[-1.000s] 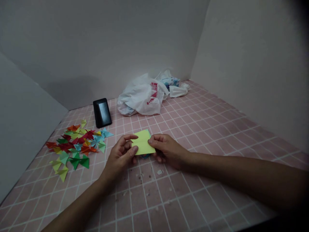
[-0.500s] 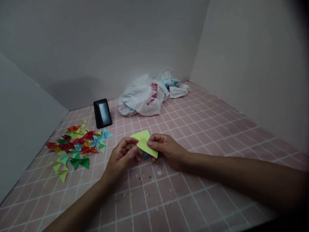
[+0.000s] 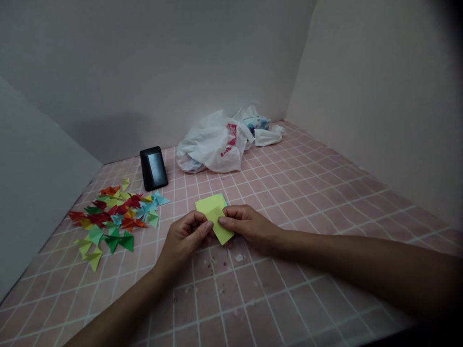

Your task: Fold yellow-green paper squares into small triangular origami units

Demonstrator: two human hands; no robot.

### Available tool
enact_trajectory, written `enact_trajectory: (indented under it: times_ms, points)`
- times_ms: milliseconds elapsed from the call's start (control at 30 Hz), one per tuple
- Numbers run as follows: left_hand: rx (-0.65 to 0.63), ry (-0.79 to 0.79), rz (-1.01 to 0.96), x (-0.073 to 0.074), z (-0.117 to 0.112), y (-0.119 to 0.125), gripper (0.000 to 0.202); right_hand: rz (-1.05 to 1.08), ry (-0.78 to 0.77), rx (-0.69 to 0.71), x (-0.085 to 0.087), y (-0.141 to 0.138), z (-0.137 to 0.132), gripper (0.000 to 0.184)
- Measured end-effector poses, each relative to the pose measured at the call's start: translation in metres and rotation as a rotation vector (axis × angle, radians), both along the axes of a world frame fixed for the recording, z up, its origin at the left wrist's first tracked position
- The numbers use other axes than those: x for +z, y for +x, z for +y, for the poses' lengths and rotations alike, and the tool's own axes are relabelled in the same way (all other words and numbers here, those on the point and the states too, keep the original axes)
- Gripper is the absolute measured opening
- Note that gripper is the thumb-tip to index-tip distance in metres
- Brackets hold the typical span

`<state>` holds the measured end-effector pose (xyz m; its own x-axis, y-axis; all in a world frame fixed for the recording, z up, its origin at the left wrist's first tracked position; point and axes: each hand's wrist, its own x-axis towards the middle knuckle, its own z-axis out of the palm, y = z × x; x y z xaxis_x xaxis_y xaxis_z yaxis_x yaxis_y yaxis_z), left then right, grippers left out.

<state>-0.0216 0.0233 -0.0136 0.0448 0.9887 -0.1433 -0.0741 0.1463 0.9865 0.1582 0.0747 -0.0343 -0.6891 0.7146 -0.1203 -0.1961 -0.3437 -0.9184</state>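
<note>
A small piece of yellow paper [image 3: 223,234], which looks folded, is tilted between my two hands. My left hand [image 3: 188,231] pinches its left edge, thumb on top. From the other side my right hand [image 3: 249,225] grips it, with the thumb pressed on its face and the fingers behind. Just beyond it lies a stack of paper [image 3: 208,203] with a yellow sheet uppermost and a bluish-green edge showing at the right. The held piece hides the near part of this stack.
Several folded paper pieces [image 3: 119,212] in red, orange, yellow, green and blue lie in a pile at the left. A black device [image 3: 154,168] leans behind them. A white plastic bag [image 3: 213,142] rests by the back wall. Small pale marks dot the pink tiled surface [image 3: 231,289].
The yellow paper has turned and its lower end points more toward me. My left thumb has moved onto its left edge, and my right hand has shifted slightly down.
</note>
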Motion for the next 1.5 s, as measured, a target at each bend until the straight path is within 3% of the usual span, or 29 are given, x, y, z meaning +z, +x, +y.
enact_trajectory:
  times_ms: [267,433,667,1133,1500]
  points:
    - [0.029,-0.018,0.018,-0.0030,0.0004,0.0008,0.029,-0.029,0.071,0.080,-0.0024,0.0019,0.0016,0.035]
    - [0.063,0.055,0.155,-0.0027,-0.0020,-0.0008,0.031,0.024,0.034,-0.007,-0.0033,0.0001,-0.0009,0.027]
    - [0.042,-0.020,-0.005,-0.0028,0.0003,0.0004,0.029,-0.013,-0.007,0.026,-0.0014,0.0006,0.0006,0.033]
    - [0.040,-0.054,-0.097,0.0000,-0.0002,0.0027,0.029,-0.015,-0.027,0.046,-0.0007,0.0017,0.0016,0.034]
    - [0.042,0.012,0.085,0.0016,-0.0006,0.0004,0.024,-0.028,-0.004,0.047,0.0006,0.0016,0.0012,0.029]
